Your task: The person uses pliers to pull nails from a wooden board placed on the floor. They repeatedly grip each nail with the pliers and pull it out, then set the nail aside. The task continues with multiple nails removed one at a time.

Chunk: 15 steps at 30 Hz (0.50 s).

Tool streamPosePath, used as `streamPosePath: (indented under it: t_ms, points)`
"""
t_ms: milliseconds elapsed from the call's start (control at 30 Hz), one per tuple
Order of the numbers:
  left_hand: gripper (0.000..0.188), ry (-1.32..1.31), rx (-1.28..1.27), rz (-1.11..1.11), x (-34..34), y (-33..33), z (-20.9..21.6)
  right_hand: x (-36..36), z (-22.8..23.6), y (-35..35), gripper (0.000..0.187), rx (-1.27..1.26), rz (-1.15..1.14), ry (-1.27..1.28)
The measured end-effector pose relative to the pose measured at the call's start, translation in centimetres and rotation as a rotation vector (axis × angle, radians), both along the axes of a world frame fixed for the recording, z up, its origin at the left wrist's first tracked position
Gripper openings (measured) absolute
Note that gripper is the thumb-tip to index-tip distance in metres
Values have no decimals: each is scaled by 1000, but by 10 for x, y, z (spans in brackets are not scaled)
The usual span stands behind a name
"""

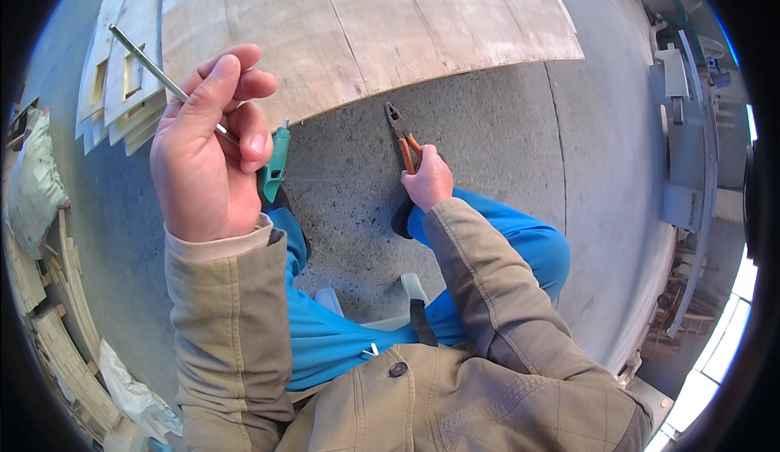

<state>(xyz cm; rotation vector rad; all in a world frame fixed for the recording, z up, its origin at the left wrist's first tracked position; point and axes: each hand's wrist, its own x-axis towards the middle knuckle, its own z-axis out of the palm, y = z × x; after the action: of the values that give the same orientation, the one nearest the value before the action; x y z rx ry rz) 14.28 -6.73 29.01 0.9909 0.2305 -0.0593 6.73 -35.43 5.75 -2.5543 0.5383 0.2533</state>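
Observation:
My left hand (207,155) is raised, its fingers curled round a thin silvery metal rod (146,60). One end of the rod sticks out to the upper left; the other comes out below the thumb. Beside the fingers is a teal-handled tool (276,164) with a short metal tip; I cannot tell whether the hand touches it. Lower down and to the right, my right hand (429,179) is closed on the orange handles of a pair of pliers (398,123). The pliers' jaws point up toward the edge of a large plywood sheet (366,21).
Thin wooden panels (130,119) with rectangular cutouts are stacked left of the plywood. A whitish sack (36,184) and wood strips (73,363) lie along the left side. Shelving with a long metal bar (705,184) lines the right. My blue-trousered knees (528,249) are bent over the concrete floor.

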Motion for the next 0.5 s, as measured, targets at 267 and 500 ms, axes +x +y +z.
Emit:
streamPosePath:
  t_ms: [267,500]
  points:
    - [24,10,14,-2,2,-3,0,19,2,4,42,-6,33,-90]
    - [29,8,44,-6,0,-3,-5,11,-3,2,46,24,9,-89]
